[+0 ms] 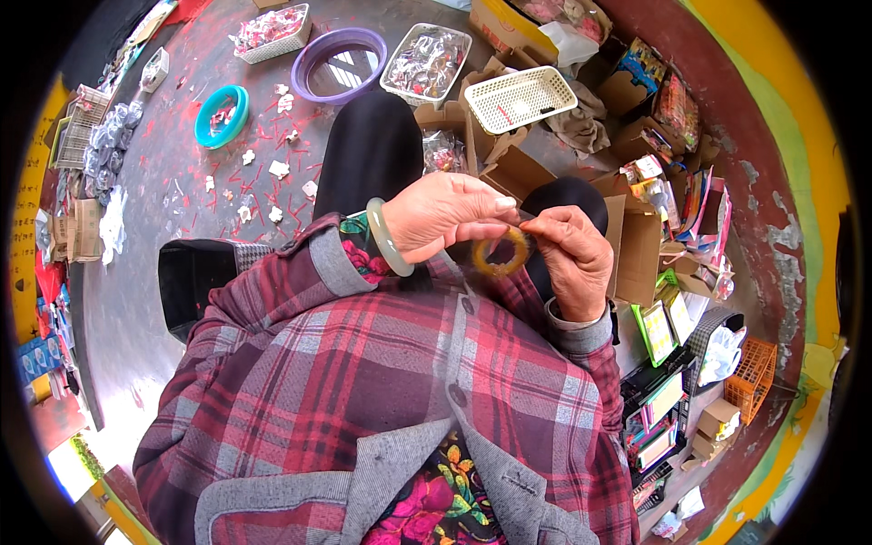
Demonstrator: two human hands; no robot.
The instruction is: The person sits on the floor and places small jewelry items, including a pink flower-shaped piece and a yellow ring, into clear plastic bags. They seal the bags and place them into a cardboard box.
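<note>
My left hand (447, 213) and my right hand (570, 252) meet in front of my chest, over my knees. Both pinch a small golden-brown ring (500, 255) between thumb and fingers, the left at its upper left, the right at its upper right. A pale green bangle (385, 238) circles my left wrist. My red and grey plaid sleeves fill the lower part of the view.
On the grey floor ahead lie a purple hoop basket (350, 56), a teal bowl (221, 115), white mesh baskets (518, 98) and trays of wrapped pieces (427, 62). Cardboard boxes (636, 250) and packaged goods crowd the right side. Red and white scraps litter the floor.
</note>
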